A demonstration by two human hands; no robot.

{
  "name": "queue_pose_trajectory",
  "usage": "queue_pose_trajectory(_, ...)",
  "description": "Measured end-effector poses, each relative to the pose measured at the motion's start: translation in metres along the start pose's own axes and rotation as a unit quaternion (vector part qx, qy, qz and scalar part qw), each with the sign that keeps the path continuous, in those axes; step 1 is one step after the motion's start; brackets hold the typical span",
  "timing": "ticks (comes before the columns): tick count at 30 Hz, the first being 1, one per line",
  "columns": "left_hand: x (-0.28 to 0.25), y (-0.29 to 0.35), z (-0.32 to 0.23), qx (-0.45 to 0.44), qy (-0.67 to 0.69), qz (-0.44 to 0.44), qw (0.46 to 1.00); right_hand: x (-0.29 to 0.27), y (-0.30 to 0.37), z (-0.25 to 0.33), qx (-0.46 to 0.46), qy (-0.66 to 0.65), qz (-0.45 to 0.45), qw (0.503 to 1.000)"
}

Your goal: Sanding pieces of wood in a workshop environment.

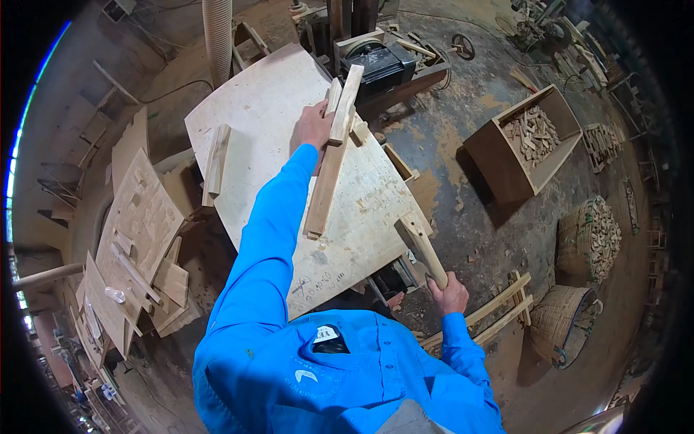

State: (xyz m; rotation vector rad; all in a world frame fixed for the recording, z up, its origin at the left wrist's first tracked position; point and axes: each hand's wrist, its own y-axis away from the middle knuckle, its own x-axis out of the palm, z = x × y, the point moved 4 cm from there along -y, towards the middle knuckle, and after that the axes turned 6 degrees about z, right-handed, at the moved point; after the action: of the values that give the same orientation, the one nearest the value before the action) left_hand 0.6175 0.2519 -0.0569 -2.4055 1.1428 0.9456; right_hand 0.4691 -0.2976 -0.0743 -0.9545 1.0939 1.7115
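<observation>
Over the pale tabletop (260, 94) my left arm reaches far forward. My left hand (316, 126) is closed round a short wood piece (333, 95), its fingertips partly hidden. Against that piece lies a pale wooden bar (347, 103), set at an angle over a longer brown wooden strip (327, 189) on the tabletop. My right hand (450, 294), low on the right beyond the table's near edge, grips the lower end of a pale, slightly curved wooden bar (423, 252). The bar's upper end is over the table's right corner.
Another wood piece (216, 160) lies on the tabletop's left side. Past the far edge stands a dark motor (379, 64). To the right are an open wooden box (499, 163) of offcuts and two woven baskets (575, 235). Leaning boards (144, 206) stand left; a wooden frame (506, 307) lies near right.
</observation>
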Motion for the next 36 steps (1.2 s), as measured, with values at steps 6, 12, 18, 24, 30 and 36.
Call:
queue_pose_trajectory(6, -0.001, 0.014, -0.006, 0.117, -0.099, -0.077, 0.985, -0.003, 0.006, -0.002, 0.029, 0.015, 0.017, 0.999)
queue_pose_trajectory(12, -0.007, 0.024, 0.01, 0.134, -0.083, -0.054, 0.986, -0.013, 0.008, 0.007, 0.036, 0.009, 0.024, 0.999)
queue_pose_trajectory(18, 0.0, 0.015, 0.028, 0.034, 0.0, 0.026, 0.999, -0.016, 0.01, 0.008, 0.039, 0.011, 0.021, 0.999)
queue_pose_trajectory(24, 0.017, -0.006, 0.033, 0.056, 0.007, 0.023, 0.998, -0.016, 0.01, 0.008, 0.031, 0.021, 0.018, 0.999)
queue_pose_trajectory(30, 0.027, -0.034, 0.038, 0.055, 0.005, 0.006, 0.998, -0.013, 0.008, 0.006, 0.014, 0.03, 0.01, 0.999)
queue_pose_trajectory(36, 0.03, -0.044, 0.039, 0.03, 0.015, 0.029, 0.999, -0.011, 0.008, 0.002, 0.009, 0.03, 0.012, 0.999)
